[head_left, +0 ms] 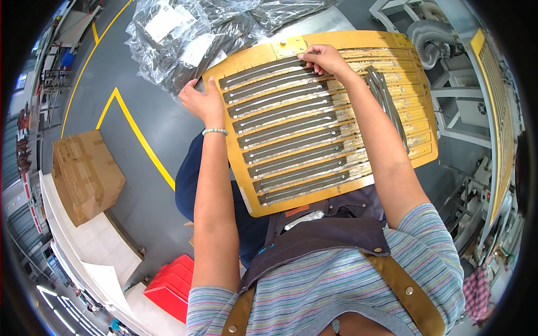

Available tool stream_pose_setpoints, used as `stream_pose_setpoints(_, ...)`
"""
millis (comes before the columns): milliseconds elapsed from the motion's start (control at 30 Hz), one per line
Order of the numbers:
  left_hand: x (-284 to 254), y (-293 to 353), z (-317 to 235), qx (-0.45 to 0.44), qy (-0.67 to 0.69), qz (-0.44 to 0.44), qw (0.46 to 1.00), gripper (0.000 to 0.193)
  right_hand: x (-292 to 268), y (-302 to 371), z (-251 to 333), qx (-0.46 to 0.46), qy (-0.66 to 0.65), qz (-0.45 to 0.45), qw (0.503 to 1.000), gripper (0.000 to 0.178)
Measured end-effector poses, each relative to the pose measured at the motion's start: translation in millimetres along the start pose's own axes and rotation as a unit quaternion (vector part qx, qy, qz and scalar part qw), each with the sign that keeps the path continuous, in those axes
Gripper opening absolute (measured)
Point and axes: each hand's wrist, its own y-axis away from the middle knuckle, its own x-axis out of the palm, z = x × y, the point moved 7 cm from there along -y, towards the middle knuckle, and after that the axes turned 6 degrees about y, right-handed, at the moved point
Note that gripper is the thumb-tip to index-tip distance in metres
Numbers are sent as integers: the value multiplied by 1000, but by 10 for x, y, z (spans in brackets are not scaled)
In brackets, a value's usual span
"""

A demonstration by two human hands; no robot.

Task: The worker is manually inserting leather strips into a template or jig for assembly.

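A yellow slotted board [255, 208] lies in front of me, its left half lined with rows of dark grey strips [286, 116]. At the far row, my right hand [328, 60] pinches the right end of a dark strip [269, 68]. My left hand [203, 103] is by the board's far left corner, thumb and fingers apart; its fingertips are near the plastic bags, and I see nothing held in it. Several loose dark strips [386, 103] lie in a bundle across the right half, beside my right forearm.
Clear plastic bags [168, 42] with dark contents lie beyond the board on a metal surface [319, 23]. A ribbed hose [430, 42] and white frame stand at far right, near another yellow slotted panel [500, 123]. A cardboard box [89, 173] and red bin [171, 285] are at left.
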Motion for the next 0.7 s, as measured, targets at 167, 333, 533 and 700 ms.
stream_pose_setpoints(167, 186, 137, -57, -105, -37, 89, 990, 74, -9, 0, -18, -7, 2, -15, 1000, 23)
stream_pose_setpoints(333, 257, 162, 35, -158, -47, 109, 980, 82, 30, -25, -9, -28, -12, -21, 999, 21)
stream_pose_setpoints(533, 346, 184, 106, -126, -73, 125, 981, 87, 88, 44, 58, -59, 39, -69, 995, 22)
stream_pose_setpoints(700, 375, 214, -21, -97, -78, 129, 984, 84, 2, 157, 121, -161, 203, -174, 950, 24)
